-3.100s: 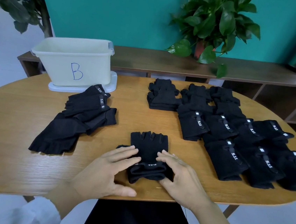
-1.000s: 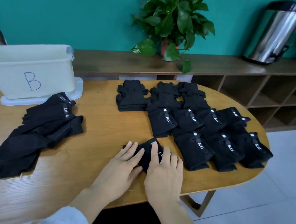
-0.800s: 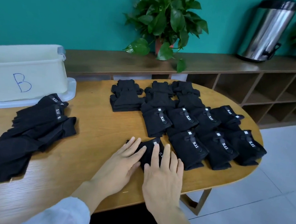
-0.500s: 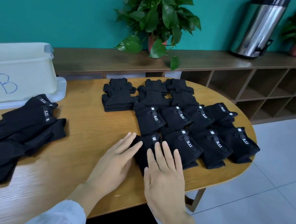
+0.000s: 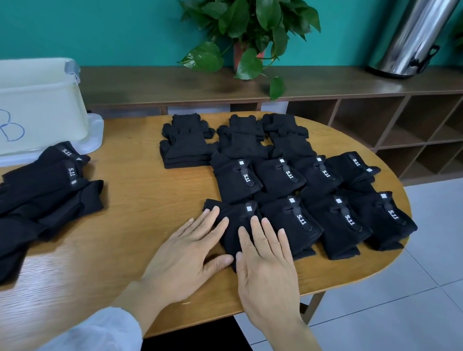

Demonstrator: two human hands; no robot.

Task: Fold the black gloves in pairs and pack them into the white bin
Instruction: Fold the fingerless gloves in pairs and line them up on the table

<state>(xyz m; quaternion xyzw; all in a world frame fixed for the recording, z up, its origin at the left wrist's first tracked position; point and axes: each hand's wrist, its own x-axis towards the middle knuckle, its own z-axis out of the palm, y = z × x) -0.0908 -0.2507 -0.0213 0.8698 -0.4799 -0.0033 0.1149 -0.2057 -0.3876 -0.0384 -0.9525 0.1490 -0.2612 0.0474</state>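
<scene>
One white bin [image 5: 29, 102], two potted plants [image 5: 249, 20], two hands [image 5: 187, 256].

Bare table [image 5: 137, 194] ran from near edge to far edge between the loose glove heap [image 5: 30, 200] at the left edge and folded pairs [image 5: 294, 187] crowding the right end.

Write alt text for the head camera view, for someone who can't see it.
Two flat hands, left hand and right hand, press a folded glove pair beside rows of folded pairs on a wooden table; unfolded gloves and a white bin sit left.
</scene>
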